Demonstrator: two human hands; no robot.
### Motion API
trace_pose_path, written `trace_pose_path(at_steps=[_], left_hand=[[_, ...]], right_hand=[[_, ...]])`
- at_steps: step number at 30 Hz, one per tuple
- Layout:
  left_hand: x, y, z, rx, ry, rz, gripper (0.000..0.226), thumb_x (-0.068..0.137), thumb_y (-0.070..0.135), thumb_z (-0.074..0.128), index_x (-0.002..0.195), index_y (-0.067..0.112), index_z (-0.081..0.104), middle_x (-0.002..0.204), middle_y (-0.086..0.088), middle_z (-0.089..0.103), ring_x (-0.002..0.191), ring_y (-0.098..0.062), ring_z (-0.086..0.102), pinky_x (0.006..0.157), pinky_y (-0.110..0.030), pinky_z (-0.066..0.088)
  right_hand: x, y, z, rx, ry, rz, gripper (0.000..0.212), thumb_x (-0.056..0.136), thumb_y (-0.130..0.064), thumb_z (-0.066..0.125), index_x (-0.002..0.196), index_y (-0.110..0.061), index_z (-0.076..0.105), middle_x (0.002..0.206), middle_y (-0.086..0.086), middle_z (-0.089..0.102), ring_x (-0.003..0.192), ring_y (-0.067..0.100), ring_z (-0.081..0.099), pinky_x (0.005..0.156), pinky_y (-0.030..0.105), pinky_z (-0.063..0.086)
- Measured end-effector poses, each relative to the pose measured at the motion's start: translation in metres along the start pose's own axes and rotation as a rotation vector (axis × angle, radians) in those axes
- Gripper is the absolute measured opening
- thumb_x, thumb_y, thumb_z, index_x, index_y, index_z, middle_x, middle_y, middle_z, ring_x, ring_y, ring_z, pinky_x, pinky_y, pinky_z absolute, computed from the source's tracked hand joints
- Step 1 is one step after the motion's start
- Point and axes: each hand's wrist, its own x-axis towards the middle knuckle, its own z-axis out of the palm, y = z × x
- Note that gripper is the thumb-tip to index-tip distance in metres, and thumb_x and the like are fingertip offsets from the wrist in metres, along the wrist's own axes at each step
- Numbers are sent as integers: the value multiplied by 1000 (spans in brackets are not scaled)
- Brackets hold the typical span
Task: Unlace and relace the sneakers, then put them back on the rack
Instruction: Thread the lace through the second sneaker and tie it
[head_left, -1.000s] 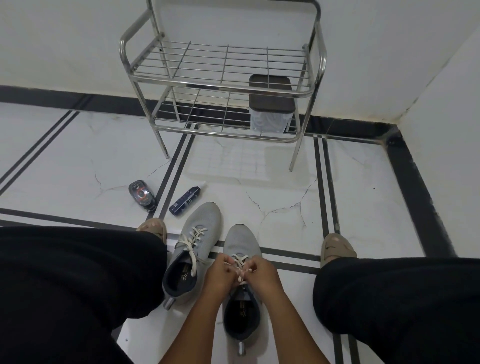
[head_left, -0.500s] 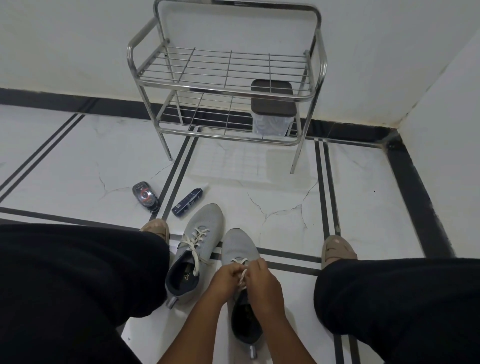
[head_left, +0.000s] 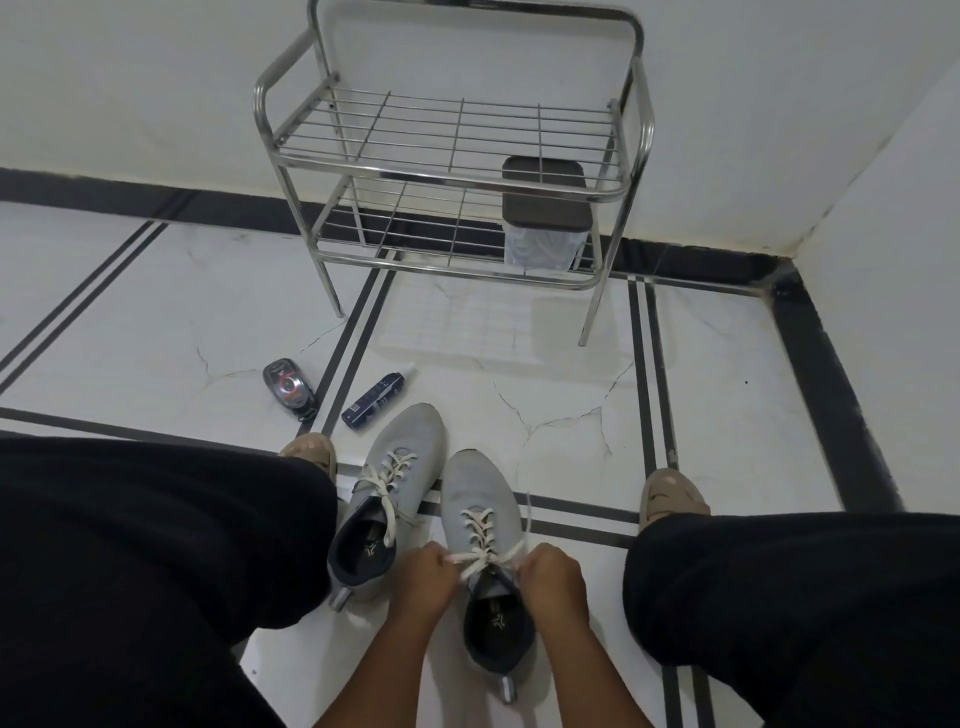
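Left hand (head_left: 426, 582) grip and right hand (head_left: 553, 579) grip each pinching the white lace (head_left: 480, 557) ends, pulled apart over the right grey knit sneaker (head_left: 483, 545), second grey sneaker (head_left: 395, 483) just beside it on the floor, chrome wire rack (head_left: 452, 171) beyond

I see my left hand (head_left: 427, 582) and my right hand (head_left: 551, 579) each pinching one end of the white lace (head_left: 480, 557) of the grey knit sneaker (head_left: 480, 499) on the right. The second grey sneaker (head_left: 410, 441) lies beside it, laced. The chrome wire rack (head_left: 452, 176) stands at the wall.
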Motion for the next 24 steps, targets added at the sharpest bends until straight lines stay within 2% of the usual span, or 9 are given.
trace_pose_path(at_steps=[2, 4, 5, 8, 10, 12, 16, 18, 24], left_hand=[[7, 1, 0, -208, -98, -85, 23, 89, 21, 43, 90, 7, 61, 105, -20, 64, 99, -34, 60, 80, -36, 47], [8, 5, -1, -525, -127, -190, 18, 87, 19, 46, 75, 12, 57, 96, -20, 63, 91, -33, 61, 86, -44, 50], [5, 7, -2, -668, -133, -225, 19, 89, 14, 47, 72, 13, 55, 88, -16, 61, 82, -30, 60, 82, -42, 52], [-10, 17, -2, -1108, -231, -267, 25, 90, 6, 46, 66, 10, 52, 65, -10, 56, 51, -16, 50, 50, -26, 42], [-16, 20, -2, -1377, -279, -306, 25, 93, 8, 45, 70, 7, 53, 68, -10, 65, 45, -12, 56, 40, -17, 42], [-14, 20, -3, -1552, -276, -342, 28, 97, 11, 42, 72, 3, 54, 78, -15, 69, 47, -14, 63, 38, -15, 45], [-4, 23, 2, -1611, -201, -417, 31, 99, 13, 38, 69, 10, 43, 53, -2, 54, 38, -11, 52, 35, -15, 43], [1, 27, 3, -1587, -153, -451, 30, 100, 12, 36, 70, 11, 41, 56, -3, 47, 33, -9, 47, 33, -13, 39], [9, 34, -2, -1610, -28, -526, 32, 99, 7, 32, 67, 10, 38, 62, -4, 36, 23, -4, 30, 29, -8, 28]], right_hand=[[6, -3, -5, 2, -100, 36, 30, 95, -31, 50, 108, -8, 66, 110, 9, 67, 102, 25, 62, 69, 22, 39], [10, -7, -6, 184, -156, 81, 31, 94, -31, 46, 104, -8, 66, 102, 11, 67, 95, 26, 63, 70, 25, 44], [11, -9, -5, 363, -167, 130, 29, 94, -30, 46, 98, -8, 65, 92, 10, 67, 84, 25, 63, 68, 27, 49], [8, -16, 2, 971, -229, 307, 25, 95, -24, 51, 89, -5, 66, 72, 8, 66, 61, 18, 58, 61, 28, 51], [5, -17, 4, 1211, -273, 360, 25, 97, -24, 53, 92, -5, 68, 73, 8, 70, 62, 17, 57, 65, 28, 52], [5, -18, 6, 1334, -305, 372, 25, 98, -24, 51, 94, -5, 67, 76, 7, 72, 67, 18, 57, 71, 29, 51], [11, -21, 11, 1387, -288, 414, 27, 99, -25, 46, 86, -8, 63, 62, 3, 61, 51, 12, 43, 56, 24, 43], [17, -23, 15, 1408, -277, 451, 30, 100, -24, 42, 79, -11, 59, 56, 2, 52, 42, 10, 35, 45, 22, 40], [23, -28, 14, 1624, -247, 512, 32, 101, -13, 34, 69, -16, 35, 43, 0, 37, 34, 11, 23, 41, 20, 30]])
